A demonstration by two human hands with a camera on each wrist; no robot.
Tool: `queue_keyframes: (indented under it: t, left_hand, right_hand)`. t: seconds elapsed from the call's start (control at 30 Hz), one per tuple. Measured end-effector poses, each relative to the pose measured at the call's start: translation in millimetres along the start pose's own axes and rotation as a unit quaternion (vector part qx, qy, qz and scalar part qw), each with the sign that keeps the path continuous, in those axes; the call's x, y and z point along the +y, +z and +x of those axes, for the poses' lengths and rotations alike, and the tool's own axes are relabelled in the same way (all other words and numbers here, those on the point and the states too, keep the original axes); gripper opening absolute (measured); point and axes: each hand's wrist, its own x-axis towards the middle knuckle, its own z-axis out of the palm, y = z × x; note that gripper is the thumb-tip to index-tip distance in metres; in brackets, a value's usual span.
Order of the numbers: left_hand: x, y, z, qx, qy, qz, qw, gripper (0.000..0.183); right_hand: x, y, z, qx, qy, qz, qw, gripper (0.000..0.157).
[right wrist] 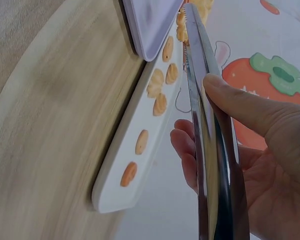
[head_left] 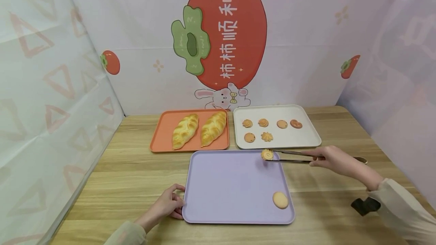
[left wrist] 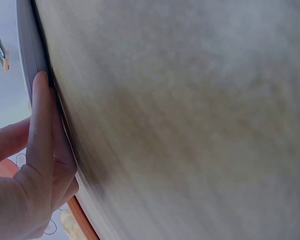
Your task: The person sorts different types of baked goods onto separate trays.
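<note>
In the head view, my right hand [head_left: 335,160] grips metal tongs [head_left: 294,161]. Their serrated tips pinch a swirled cookie [head_left: 267,155] over the back right corner of the lilac tray [head_left: 235,184]. A plain oval cookie [head_left: 280,200] lies at that tray's front right. My left hand [head_left: 167,202] touches the tray's left edge; the left wrist view shows its fingers [left wrist: 41,110] along the rim. In the right wrist view, thumb and fingers are on opposite sides of the tongs [right wrist: 210,130], and the pinched cookie [right wrist: 181,27] shows at the tips.
Behind the lilac tray, a white tray [head_left: 299,141] holds several small cookies of different shapes. To its left, an orange tray [head_left: 161,133] carries two braided breads [head_left: 185,129]. Printed cloth [head_left: 146,82] hangs behind the wooden table [head_left: 136,173] and on both sides.
</note>
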Motion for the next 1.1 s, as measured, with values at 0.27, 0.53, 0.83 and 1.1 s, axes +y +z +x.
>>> queue_keyframes:
  t: [0.27, 0.53, 0.83, 1.1]
  left_hand:
    - [-0.1, 0.5, -0.3, 0.003, -0.002, 0.001, 1.0000, 0.041]
    - [-0.2, 1.0, 0.1, 0.003, 0.000, 0.004, 1.0000, 0.041]
    - [-1.2, 0.1, 0.5, 0.005, 0.000, 0.009, 0.9999, 0.041]
    - [-1.8, 0.5, 1.1, 0.007, 0.001, 0.007, 1.0000, 0.042]
  right_hand:
    - [11, -7.7, 2, -0.003, 0.022, 0.000, 1.000, 0.040]
    - [25, -11.0, 3, 0.004, 0.041, 0.003, 0.999, 0.042]
    - [40, -13.4, 7, 0.016, 0.049, -0.012, 0.999, 0.040]
    - [49, -14.8, 8, 0.018, 0.080, 0.004, 0.997, 0.040]
